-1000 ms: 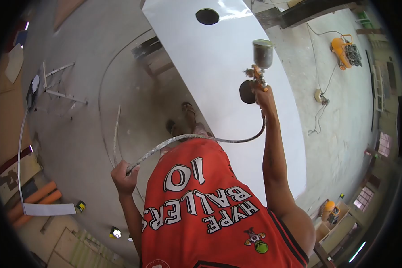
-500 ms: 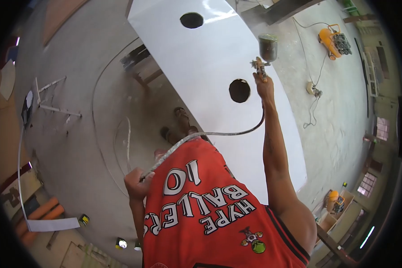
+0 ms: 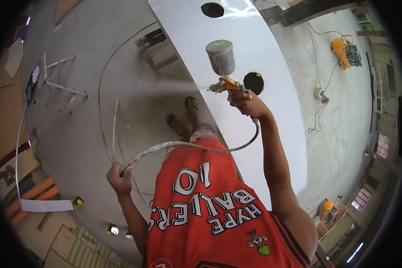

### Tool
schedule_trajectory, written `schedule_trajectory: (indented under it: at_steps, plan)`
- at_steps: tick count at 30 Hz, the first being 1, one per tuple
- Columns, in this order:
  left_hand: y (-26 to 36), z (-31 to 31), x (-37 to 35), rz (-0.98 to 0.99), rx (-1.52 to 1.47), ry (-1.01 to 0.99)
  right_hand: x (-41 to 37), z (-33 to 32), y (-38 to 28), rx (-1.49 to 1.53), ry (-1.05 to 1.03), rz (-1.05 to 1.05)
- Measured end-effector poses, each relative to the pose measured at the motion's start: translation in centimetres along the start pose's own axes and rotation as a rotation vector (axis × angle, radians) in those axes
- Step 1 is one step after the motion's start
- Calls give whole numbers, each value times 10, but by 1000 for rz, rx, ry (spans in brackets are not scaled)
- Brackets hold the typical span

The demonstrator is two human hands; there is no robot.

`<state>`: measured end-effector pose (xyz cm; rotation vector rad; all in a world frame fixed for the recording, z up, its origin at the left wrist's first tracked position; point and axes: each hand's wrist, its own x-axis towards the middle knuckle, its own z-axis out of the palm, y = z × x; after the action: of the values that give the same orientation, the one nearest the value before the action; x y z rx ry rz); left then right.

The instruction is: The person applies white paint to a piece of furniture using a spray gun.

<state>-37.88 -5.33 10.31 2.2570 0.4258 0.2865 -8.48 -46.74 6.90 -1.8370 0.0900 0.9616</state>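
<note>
A paint spray gun (image 3: 231, 86), orange and paint-stained, is gripped in my right hand (image 3: 251, 107) over the white panel (image 3: 241, 33). Its grey cup (image 3: 220, 59) stands on top, and a pale mist streams from the nozzle leftward past the panel's edge. A paint-spattered hose (image 3: 183, 144) runs from the gun's handle across my front to my left hand (image 3: 120, 177), whose fingers are wrapped round it. Two round holes pierce the panel; one hole (image 3: 253, 83) lies just right of the gun, partly behind it.
An orange air compressor (image 3: 342, 51) stands on the concrete floor at right, with cables and a small box (image 3: 319, 94) nearby. Dark beams (image 3: 315, 10) lie by the panel's far end. A metal frame (image 3: 60, 82) and orange rolls (image 3: 35, 196) are at left. Hose loops cross the floor.
My right hand has brought the spray gun left and nearer, from the panel's right edge to its left side; mist now shows. My left hand has moved left with the hose.
</note>
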Motion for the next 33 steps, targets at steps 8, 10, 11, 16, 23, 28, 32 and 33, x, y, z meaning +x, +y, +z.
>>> schedule_trajectory:
  at_steps: [8, 10, 11, 16, 23, 28, 32, 33]
  plan:
    - [13, 10, -19, 3, 3, -78, -9, -37, 32, 8, 509, 131]
    - [29, 24, -21, -5, 10, -133, -4, -60, 41, 13, 637, 118]
    - [39, 34, -24, 0, 4, -138, 1, -80, 51, 13, 646, 120]
    - [75, 77, -36, 41, 4, -239, 28, -167, 95, -228, 933, -55]
    - [101, 105, -47, 12, -2, -218, 42, -176, 115, -479, 1037, -168]
    - [92, 87, -56, -61, 81, -133, 14, -94, 95, -69, 529, -140]
    - [87, 68, -60, -94, 134, -62, -17, -45, 46, 26, 136, 80]
    - [87, 65, -61, -88, 135, -57, -17, -40, 46, 31, 123, 81]
